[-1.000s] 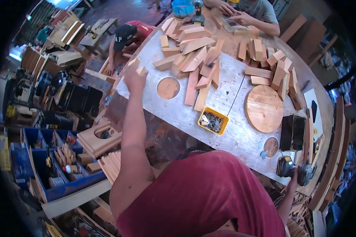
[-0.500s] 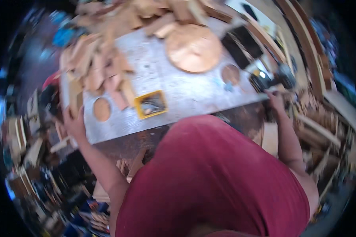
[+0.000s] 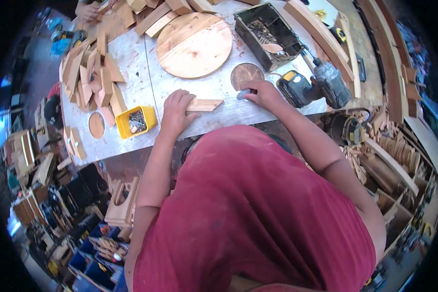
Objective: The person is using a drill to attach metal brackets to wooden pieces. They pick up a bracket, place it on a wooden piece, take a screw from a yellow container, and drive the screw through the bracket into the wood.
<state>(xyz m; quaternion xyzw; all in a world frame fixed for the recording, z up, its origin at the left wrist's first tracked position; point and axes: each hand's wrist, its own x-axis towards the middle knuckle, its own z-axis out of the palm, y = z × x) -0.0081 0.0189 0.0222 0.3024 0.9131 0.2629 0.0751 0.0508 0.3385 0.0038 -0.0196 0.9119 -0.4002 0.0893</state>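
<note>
My left hand (image 3: 176,113) is closed on the left end of a short wooden block (image 3: 205,105) that lies on the pale worktop; the block's free end is cut at a slant. To the right of it, my right hand (image 3: 264,96) pinches a small blue-grey piece (image 3: 243,94) just above the worktop, its exact kind unclear. Behind that hand a dark round disc (image 3: 247,76) shows in the surface. A cordless drill (image 3: 321,86) lies close to its right. A yellow tub (image 3: 136,122) holding small metal fasteners stands left of my left hand.
A large round wooden board (image 3: 194,45) lies at the back, beside a dark open box (image 3: 267,36) of small bits. Wood offcuts (image 3: 93,80) are piled at left. A co-worker's hand (image 3: 87,11) shows at far left. Long timber (image 3: 321,39) runs along the right.
My left hand has come from the worktop's left edge to the wooden block. My right hand has moved inward from the right edge and now holds the blue-grey piece. The view has shifted.
</note>
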